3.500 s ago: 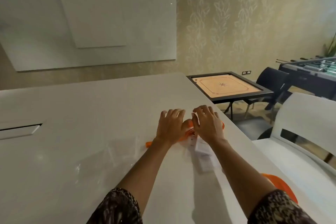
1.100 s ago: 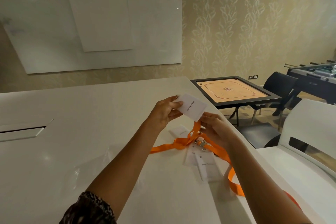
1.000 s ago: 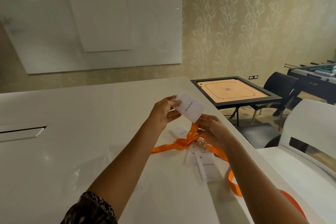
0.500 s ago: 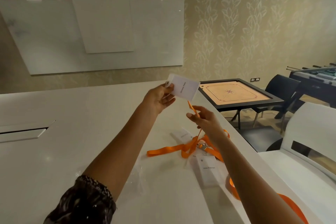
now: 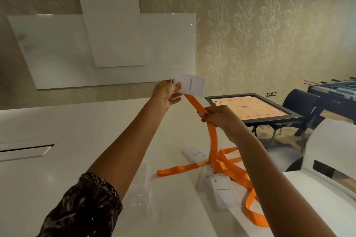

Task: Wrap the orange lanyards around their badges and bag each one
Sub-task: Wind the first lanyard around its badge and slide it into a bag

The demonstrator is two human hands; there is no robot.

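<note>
White glossy tabletop (image 5: 86, 140) is stretching out under us, and we're holding a white rectangular badge card (image 5: 193, 87) up above it, our left hand (image 5: 167, 94) pinching its edge. Our right hand (image 5: 219, 118) is gripping the flat orange fabric lanyard (image 5: 212, 140) hanging from that card, its tail trailing down to more white badges (image 5: 223, 192) and clear plastic bags (image 5: 142, 194) lying on the table. Behind, a glass whiteboard (image 5: 57, 50) is hanging on leaf-patterned wallpaper (image 5: 250, 34); a black-framed carrom board (image 5: 248, 108) is standing just past the table's right edge.
</note>
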